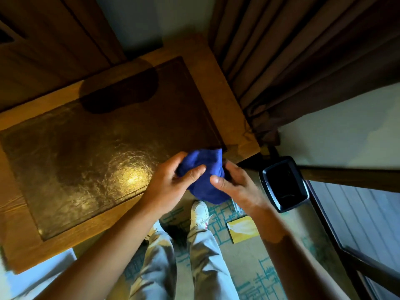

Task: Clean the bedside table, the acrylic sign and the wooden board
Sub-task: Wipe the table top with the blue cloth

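Holding a bunched blue cloth (pixel 204 174) between both hands, you stand at the near right corner of the bedside table (pixel 218 83). Your left hand (pixel 171 182) curls round the cloth's left side, thumb laid across the front of the fabric. Your right hand (pixel 236 182) grips the right side, thumb pressed on the lower part of the bundle and the other fingers wrapped behind it. So both grips are closed on the cloth, which hangs just over the table's near edge and partly above the floor.

The bedside table fills the left and middle of the view. Its frame is light wood, and a dark, glossy inset panel (pixel 91 152) covers most of the top. A bright patch of light reflects off the panel just left of your left hand, and a dark rounded shadow lies across its far side.

To the right of the table, 1 black rectangular bin (pixel 283 187) stands on the floor, close to your right hand. Brown curtains (pixel 303 57) hang behind it, reaching down near the table's far right corner. Below your hands you can see light trousers (pixel 203 263), 1 white shoe (pixel 200 213) and a carpet (pixel 266 276) with a teal line pattern. A yellow, flat, card-like item (pixel 242 231) lies on the carpet beside the shoe; what it is cannot be told.
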The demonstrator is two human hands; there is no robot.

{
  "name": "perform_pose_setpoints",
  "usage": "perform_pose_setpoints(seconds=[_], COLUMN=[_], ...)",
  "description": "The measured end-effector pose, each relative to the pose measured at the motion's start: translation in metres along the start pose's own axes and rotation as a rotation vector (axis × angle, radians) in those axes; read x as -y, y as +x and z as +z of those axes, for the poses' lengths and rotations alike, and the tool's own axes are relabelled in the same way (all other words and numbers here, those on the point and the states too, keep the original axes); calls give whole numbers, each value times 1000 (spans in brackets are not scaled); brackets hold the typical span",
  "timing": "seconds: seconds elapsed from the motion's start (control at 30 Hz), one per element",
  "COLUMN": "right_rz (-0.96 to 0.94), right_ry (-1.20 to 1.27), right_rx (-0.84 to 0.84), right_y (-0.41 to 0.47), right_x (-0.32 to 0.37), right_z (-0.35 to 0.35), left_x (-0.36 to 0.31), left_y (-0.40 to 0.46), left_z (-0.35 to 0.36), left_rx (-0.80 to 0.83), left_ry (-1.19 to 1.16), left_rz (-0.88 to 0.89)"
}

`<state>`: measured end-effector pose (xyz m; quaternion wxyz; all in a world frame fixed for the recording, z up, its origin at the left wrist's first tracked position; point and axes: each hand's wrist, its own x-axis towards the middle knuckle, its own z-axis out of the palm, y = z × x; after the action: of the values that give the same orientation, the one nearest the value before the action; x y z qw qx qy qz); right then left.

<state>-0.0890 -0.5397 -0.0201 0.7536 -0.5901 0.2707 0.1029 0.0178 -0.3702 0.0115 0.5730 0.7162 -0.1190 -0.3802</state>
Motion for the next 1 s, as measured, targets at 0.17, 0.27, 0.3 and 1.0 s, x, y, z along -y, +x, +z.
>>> perform_pose_setpoints(seconds=[0.17, 0.27, 0.3, 1.0], right_rz=[34, 23, 2, -64], right_ry=[-42, -13, -43, 162], right_rx=[-124, -163, -197, -896], right_y=[-22, -33, -35, -109], right_x=[-9, -8, -6, -53], right_z=[-28, -44, -47, -33], left_x=[2, 5, 4, 21], left_y=[5, 13, 16, 68], left_z=[30, 51, 58, 107], left_rx=[-70, -63, -53, 552], left_ry=[58, 76, 85, 321], left_rz=[10, -12, -15, -33])
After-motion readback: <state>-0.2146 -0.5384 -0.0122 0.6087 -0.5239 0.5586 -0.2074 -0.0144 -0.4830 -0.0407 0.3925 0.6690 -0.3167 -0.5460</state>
